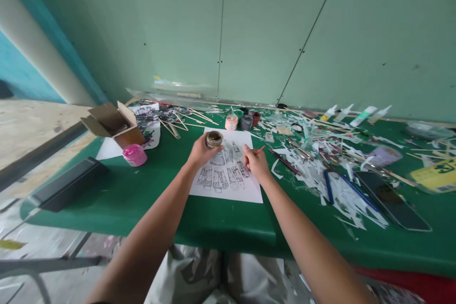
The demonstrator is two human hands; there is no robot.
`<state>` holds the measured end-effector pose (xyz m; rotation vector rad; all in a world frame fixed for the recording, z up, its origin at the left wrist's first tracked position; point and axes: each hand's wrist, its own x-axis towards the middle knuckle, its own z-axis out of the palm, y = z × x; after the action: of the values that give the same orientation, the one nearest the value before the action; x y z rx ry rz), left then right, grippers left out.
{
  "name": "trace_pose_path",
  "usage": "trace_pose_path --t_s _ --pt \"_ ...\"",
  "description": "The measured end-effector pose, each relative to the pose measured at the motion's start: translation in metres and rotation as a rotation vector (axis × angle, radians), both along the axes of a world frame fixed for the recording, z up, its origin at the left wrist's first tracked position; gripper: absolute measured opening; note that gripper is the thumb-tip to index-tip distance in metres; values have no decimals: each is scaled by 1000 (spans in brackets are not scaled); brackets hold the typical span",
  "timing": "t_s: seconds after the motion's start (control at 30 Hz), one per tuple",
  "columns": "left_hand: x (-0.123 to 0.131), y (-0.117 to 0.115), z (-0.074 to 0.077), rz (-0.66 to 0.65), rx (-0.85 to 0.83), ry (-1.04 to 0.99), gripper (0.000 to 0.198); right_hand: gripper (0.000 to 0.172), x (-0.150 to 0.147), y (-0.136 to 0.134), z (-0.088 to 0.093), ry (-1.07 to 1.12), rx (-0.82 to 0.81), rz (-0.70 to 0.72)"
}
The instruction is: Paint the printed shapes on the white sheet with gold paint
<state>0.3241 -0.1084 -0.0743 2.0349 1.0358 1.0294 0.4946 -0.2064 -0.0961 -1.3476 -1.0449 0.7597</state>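
Observation:
My left hand [202, 150] is wrapped around a small open jar [214, 139] with dark brown contents, held over the top left of a white sheet [252, 194]. Black line drawings of patterned shapes cover much of that paper. A thin red-handled brush [260, 150] sits pinched in my right hand [253, 160], which rests on the sheet's right side. The tip of the brush is hidden behind my fingers.
Paint jars [231, 122] stand behind the paper. Paper scraps [342, 194], sticks and glue bottles [363, 116] crowd the right side, near a phone [394, 200]. At left are a pink jar [135, 156], a cardboard box [128, 137] and a dark grey case [69, 183].

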Motion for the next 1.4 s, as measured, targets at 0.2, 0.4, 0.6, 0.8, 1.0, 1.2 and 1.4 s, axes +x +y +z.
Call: trace_pose_path --t_s 0.2,0.4,0.6,0.8,1.0,1.2,1.4 --pt "-8 -4 1 -12 17 160 48 57 1 2 -4 9 11 -47" --pt "-13 -8 -1 -34 45 203 51 56 0 5 -3 29 46 -24" --pt "-12 -5 -4 -54 60 175 53 55 0 6 0 94 31 -40" --pt "-13 -3 -5 -26 65 175 53 56 -1 3 2 41 -14 -13" --pt "-16 -7 -3 -65 64 176 51 59 -8 -2 7 -37 -4 -11" --pt "-15 -7 -3 -110 60 151 53 59 -10 -7 6 -82 2 -41" --pt "-12 -7 -3 -90 46 185 51 48 -10 -7 1 -121 -20 -11"
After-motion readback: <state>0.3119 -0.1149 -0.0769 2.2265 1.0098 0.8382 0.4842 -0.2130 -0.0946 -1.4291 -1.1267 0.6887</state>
